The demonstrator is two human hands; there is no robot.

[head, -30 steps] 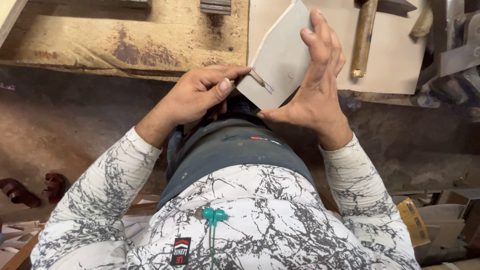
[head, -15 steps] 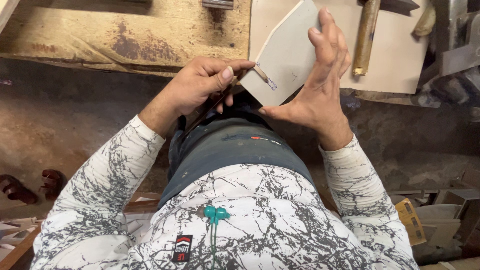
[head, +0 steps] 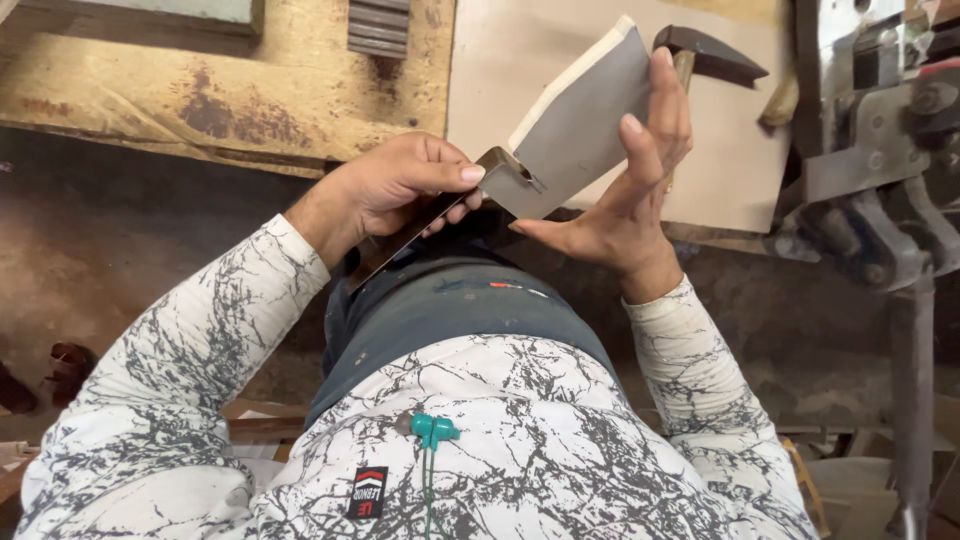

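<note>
My right hand (head: pixel 630 180) holds up a flat grey piece of sheet material (head: pixel 585 125) with a pale edge, fingers along its right side and palm under its lower corner. My left hand (head: pixel 400 185) grips a flat metal blade tool (head: pixel 440 215), thumb pressed on top. The blade's tip meets the lower left corner of the grey piece. Both hands are raised in front of my chest, over the edge of a workbench.
A worn wooden workbench (head: pixel 250 90) with a pale board (head: pixel 730 170) on it lies ahead. A hammer (head: pixel 710 55) rests on the board behind the grey piece. A metal machine on a post (head: pixel 880 170) stands at the right. Dirt floor lies below.
My left hand has turned, and the metal blade now shows below it, its tip at the grey piece's corner. My right hand has tilted the piece more upright.
</note>
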